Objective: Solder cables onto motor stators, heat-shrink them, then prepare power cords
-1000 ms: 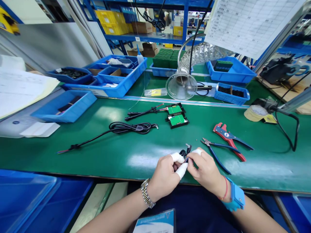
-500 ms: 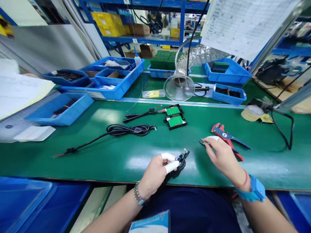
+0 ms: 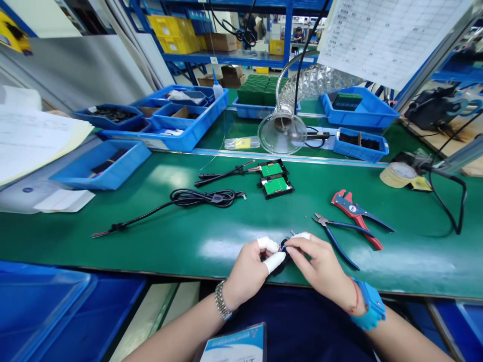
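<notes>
Hands meet at near bench [image 3: 188, 241] edge: left hand [image 3: 251, 269] pinches small black cable bundle [image 3: 281, 254], right hand [image 3: 320, 266] fingertips grip its wire ends. Blue-handled cutters [image 3: 335, 236] lie just right.

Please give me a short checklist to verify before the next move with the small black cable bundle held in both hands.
1. Left hand grips the small black cable bundle: ok.
2. Right hand pinches its wire ends: ok.
3. White finger cots on fingertips: ok.
4. Blue-handled cutting pliers lie free on the green bench mat, beside the right hand: ok.
5. Wire ends already stripped: cannot tell.
6. Blue wrist strap worn on right wrist: ok.
</notes>
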The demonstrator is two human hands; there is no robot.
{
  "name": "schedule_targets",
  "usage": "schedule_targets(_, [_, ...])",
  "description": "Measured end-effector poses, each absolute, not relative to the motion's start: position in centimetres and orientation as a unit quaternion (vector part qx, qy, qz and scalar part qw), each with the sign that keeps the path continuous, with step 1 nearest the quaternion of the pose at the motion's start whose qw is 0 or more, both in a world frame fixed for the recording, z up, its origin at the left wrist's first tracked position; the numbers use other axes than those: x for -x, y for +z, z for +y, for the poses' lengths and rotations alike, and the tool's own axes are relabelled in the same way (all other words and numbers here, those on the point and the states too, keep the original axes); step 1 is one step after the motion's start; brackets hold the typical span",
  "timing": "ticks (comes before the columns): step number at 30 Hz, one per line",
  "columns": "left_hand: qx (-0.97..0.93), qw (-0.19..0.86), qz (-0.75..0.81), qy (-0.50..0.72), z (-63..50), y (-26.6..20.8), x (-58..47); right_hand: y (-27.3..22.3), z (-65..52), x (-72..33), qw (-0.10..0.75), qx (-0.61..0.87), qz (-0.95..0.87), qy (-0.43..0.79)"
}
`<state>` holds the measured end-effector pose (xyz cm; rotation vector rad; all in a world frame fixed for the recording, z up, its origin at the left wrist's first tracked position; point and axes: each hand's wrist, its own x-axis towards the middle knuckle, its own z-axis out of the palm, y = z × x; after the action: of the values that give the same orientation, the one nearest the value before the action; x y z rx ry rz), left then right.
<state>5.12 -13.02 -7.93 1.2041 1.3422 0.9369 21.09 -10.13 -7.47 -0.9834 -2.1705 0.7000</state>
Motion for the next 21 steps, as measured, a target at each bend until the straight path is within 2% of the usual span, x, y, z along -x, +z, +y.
schedule_targets(7, [-0.550,0.454,0.580,0.393,-13.4,-7.4,-5.3,-6.4,-10.1,-20.9,0.317,0.405,-0.774,0.369])
schedule_targets(14, [-0.561,0.435,0.581,0.400,-13.5,-7.4,-5.4,-7.8,-10.5,-20.1,0.333,0.440,-0.486,0.678])
schedule_targets(21, [-0.529,0.491,0.561,0.407,-13.4,-7.9,-5.0,-8.9,-11.1,-19.3,0.395,0.398,-0.386,0.733])
